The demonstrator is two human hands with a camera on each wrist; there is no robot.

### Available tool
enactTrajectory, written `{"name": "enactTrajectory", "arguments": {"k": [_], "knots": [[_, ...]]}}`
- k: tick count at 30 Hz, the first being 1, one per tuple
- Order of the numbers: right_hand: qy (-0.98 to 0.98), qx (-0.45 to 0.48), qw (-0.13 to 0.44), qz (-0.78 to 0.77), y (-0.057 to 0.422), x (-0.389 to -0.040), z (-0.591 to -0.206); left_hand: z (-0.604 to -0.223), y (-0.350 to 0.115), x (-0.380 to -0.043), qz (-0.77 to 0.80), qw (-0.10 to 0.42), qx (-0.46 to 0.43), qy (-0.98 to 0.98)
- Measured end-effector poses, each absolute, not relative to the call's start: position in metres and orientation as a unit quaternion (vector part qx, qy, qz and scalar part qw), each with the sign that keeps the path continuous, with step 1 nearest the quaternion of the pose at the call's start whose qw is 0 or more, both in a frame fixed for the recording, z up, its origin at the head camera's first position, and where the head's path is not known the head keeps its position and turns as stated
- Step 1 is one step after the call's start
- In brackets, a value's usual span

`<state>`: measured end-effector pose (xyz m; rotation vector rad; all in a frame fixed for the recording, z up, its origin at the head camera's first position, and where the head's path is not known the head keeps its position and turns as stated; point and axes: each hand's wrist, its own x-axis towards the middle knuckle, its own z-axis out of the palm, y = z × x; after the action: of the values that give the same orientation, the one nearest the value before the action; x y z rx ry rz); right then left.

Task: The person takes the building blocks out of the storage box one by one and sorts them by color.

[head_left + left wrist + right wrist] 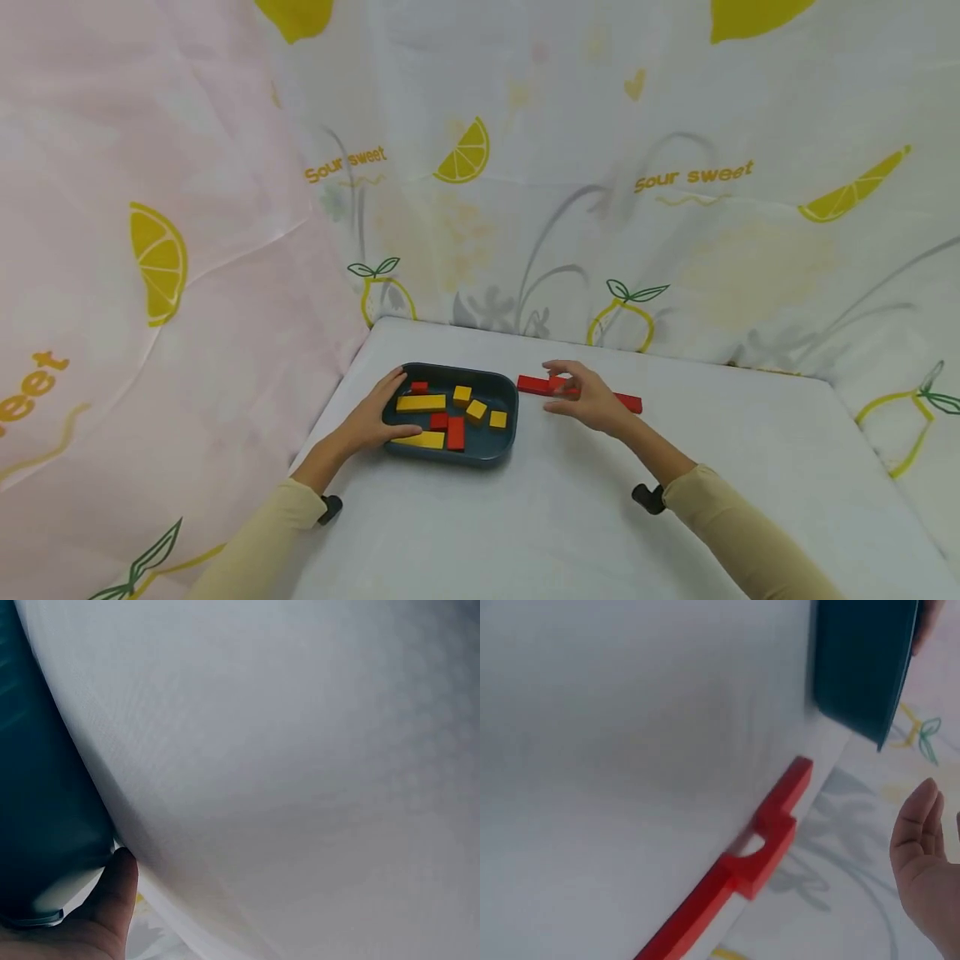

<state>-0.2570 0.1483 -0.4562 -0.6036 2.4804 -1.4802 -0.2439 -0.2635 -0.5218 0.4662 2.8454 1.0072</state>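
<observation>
A dark teal tray [498, 454] holds red and yellow blocks. My left hand [369, 421] grips the tray's left end, thumb toward the front and fingers toward the back; in the left wrist view a digit [112, 892] lies against the tray wall [45, 787]. Past the tray's right side, red blocks lie in a row: a notched arch block [761, 855] between two long ones [686, 919]. My right hand [588, 400] hovers over this row in the head view, fingers loosely bent, nothing held. It partly hides the arch block there.
Inside the tray are long yellow blocks [422, 403], several yellow cubes [476, 410] and smaller red blocks [455, 433]. A white cloth covers the table [540, 533]. Lemon-printed sheets [525, 208] hang behind and at the left, close to the table's edges.
</observation>
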Motion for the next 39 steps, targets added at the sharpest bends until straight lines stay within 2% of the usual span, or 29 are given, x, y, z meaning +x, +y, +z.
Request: {"name": "enactTrajectory", "arguments": {"k": [11,14,20,31,39], "knots": [[0.813,-0.339,0.110,-0.460,0.070,-0.248,-0.476,-0.521,-0.266,-0.243,0.328,0.037,0.156,0.931],[0.809,-0.350,0.118,-0.457,0.050,-0.249,-0.479,-0.520,-0.266,-0.244,0.329,0.034,0.155,0.931],[0.814,-0.328,0.165,-0.450,0.020,-0.251,-0.491,-0.522,-0.265,-0.244,0.333,0.045,0.149,0.930],[0.860,-0.265,0.136,-0.415,0.000,-0.257,-0.502,-0.522,-0.265,-0.243,0.338,0.033,0.161,0.926],[0.887,-0.221,0.149,-0.376,-0.008,-0.256,-0.503,-0.525,-0.268,-0.245,0.339,0.037,0.161,0.926]]}}
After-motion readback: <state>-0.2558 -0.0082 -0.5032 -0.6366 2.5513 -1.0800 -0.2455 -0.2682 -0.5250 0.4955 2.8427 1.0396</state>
